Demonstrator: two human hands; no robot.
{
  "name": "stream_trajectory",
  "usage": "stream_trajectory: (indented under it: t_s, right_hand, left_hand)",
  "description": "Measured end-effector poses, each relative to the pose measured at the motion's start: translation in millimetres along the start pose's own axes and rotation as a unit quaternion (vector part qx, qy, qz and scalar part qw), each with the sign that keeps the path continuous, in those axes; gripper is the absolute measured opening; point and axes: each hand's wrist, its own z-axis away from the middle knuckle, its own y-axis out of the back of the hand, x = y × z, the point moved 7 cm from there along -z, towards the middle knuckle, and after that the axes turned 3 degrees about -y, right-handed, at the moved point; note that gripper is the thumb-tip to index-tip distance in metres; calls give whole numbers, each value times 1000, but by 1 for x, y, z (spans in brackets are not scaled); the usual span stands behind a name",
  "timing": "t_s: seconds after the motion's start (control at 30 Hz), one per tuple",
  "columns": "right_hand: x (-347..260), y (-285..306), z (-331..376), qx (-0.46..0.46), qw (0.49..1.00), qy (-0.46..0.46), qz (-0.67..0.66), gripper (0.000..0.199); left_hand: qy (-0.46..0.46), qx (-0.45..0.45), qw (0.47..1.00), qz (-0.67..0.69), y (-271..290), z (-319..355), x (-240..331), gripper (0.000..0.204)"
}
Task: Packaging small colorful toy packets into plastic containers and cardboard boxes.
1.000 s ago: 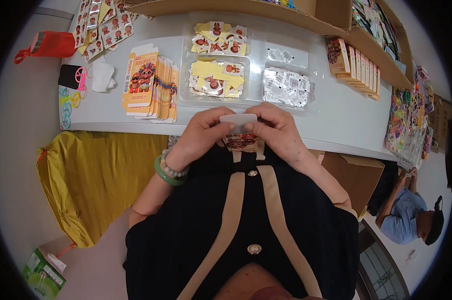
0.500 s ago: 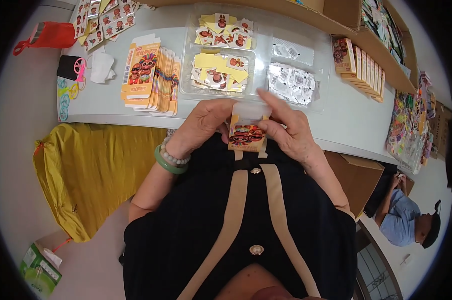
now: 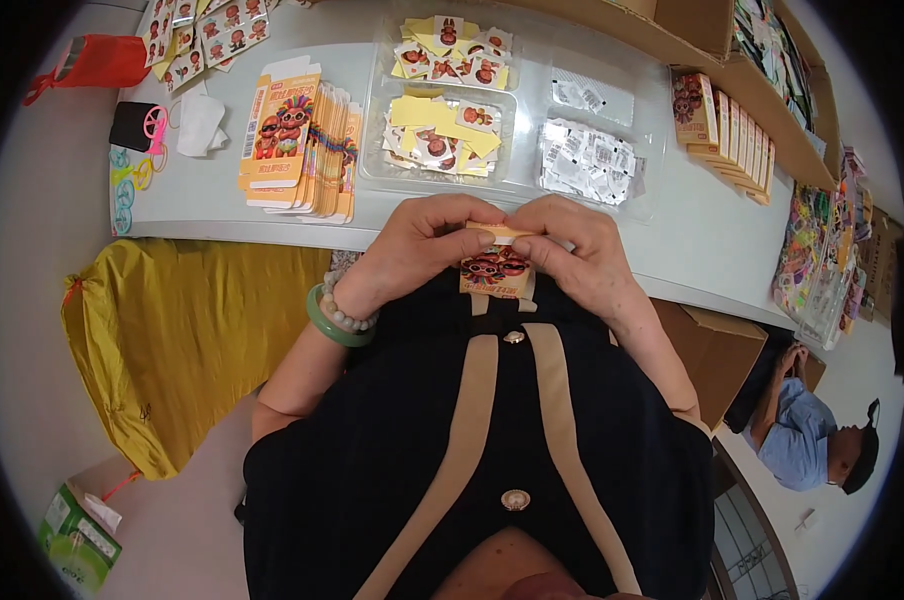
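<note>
A small orange cardboard box (image 3: 495, 275) with cartoon figures is upright in front of my chest, just off the table's near edge. My left hand (image 3: 427, 240) grips its upper left corner, thumb across the top edge. On the other side my right hand (image 3: 572, 245) pinches the top right corner between thumb and fingers. Both thumbs press on the box's top flap, now folded down. Beyond my hands lies a clear plastic tray (image 3: 517, 100) with stickers (image 3: 437, 140) on yellow backing and small white printed packets (image 3: 587, 165) in its compartments.
Flat orange cartons (image 3: 292, 150) are stacked at the left. A row of filled-out boxes (image 3: 722, 130) stands at the right beside a large cardboard box (image 3: 662, 45). Sticker sheets (image 3: 222, 35), a red pouch (image 3: 97, 62) and plastic glasses frames (image 3: 132, 185) lie far left. Another person (image 3: 807, 425) sits at the right.
The box's top flap, upright before, is folded down. My right hand has come in from beside the box to its top corner, and my left thumb has moved onto the top edge.
</note>
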Motion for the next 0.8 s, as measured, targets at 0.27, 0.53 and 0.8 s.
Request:
stream_trajectory:
  t_s: [0.27,0.53,0.8]
  right_hand:
    - [9,-5,-5,19,990,-121,-68,11]
    - [9,-9,-8,31,989,-143,-30,9]
    - [-26,-10,3,27,976,149,159,15]
  left_hand:
    - [1,22,997,-71,3,2,14,19]
    - [10,37,999,-13,8,1,4,19]
    - [-49,-30,998,-4,9,3,-3,23]
